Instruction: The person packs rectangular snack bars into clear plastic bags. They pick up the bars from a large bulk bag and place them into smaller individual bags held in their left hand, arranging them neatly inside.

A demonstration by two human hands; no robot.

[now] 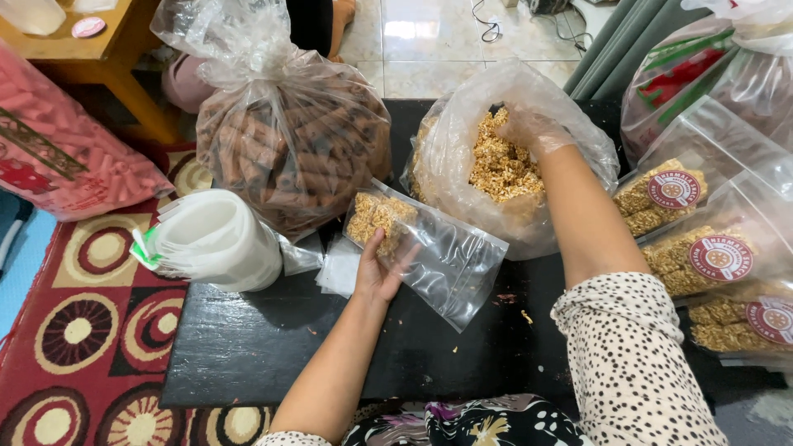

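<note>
My left hand (382,266) holds a small clear pouch (438,252) flat on the black table (248,347); a few golden snack clusters lie in the pouch's closed end. My right hand (533,130), in a thin clear glove, reaches inside a large open plastic bag (462,140) full of golden snack clusters (500,169) and rests on the heap. Whether its fingers grip any clusters is hidden by the glove and the bag.
A big tied bag of brown roll snacks (289,140) stands left of the open bag. A roll of white plastic bags (215,239) lies at the table's left edge. Filled, labelled pouches (710,256) pile up on the right. A pink snack bag (58,157) and a patterned rug (91,330) are at the left.
</note>
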